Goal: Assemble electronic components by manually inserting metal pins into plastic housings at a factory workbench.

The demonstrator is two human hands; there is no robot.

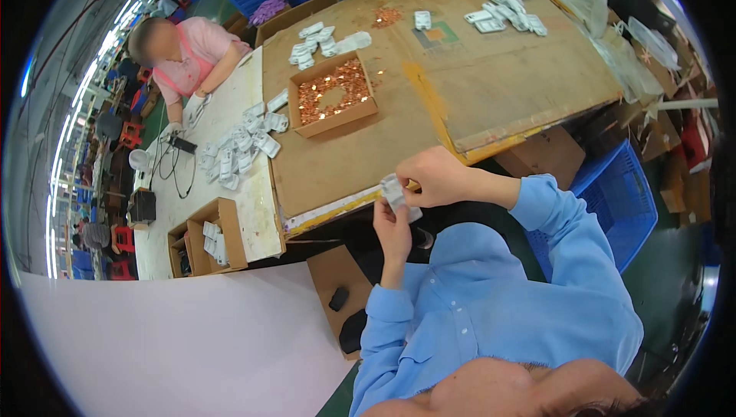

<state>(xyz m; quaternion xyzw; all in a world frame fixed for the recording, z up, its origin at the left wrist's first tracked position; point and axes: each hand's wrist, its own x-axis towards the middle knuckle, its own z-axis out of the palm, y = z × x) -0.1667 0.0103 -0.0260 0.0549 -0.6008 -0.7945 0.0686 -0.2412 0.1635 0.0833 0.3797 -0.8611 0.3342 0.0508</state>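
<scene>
My left hand (393, 231) is closed round a small white plastic casing (392, 191), held up just off the near edge of the table. Over the casing's upper side, my right hand (434, 177) is bent with its thumb and fingers pinched together. Whatever may sit in that pinch is hidden by the fingers. On the table beyond stands an open cardboard box (337, 121) of small shiny copper-coloured pieces. A heap of similar white casings (244, 141) lies to its left, with a smaller group (313, 45) behind it.
More white casings (506, 11) lie at the far right, and loose copper pieces (386, 17) at the back. A co-worker (195, 57) sits at the left side. Near left stands a divided cardboard box (236, 225). A blue plastic crate (625, 202) is by my right arm.
</scene>
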